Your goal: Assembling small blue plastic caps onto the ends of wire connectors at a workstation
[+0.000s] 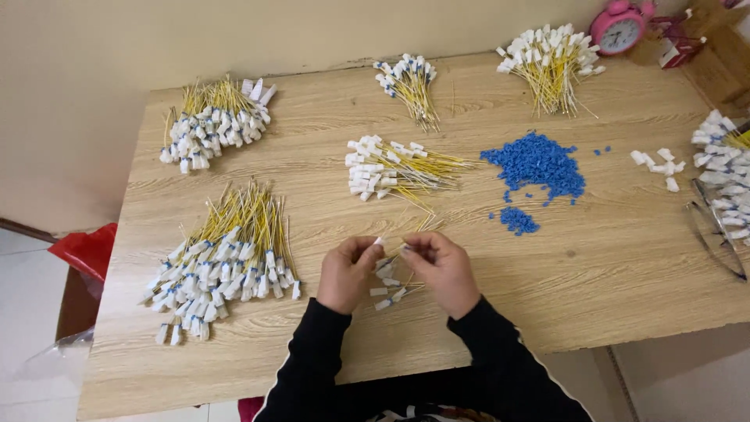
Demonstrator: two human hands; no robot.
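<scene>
Fingers of left hand (348, 273) & right hand (439, 270) pinch a small bunch of yellow wires w/ white tags (388, 275) near the wooden table's (609, 281) front edge; fingertips hide the exact grip. Pile at far right (723, 168) is cut off; bare tabletop lies right of the hands.

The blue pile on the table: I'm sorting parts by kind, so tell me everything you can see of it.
The blue pile is a loose heap of many tiny bright blue pieces, plastic by the look, lying flat on the wooden table, right of centre. A smaller clump sits just below it, and a few strays lie scattered beside it. Nothing touches it; both hands work apart from it, nearer the front edge. Single shapes are too small to tell.
</scene>
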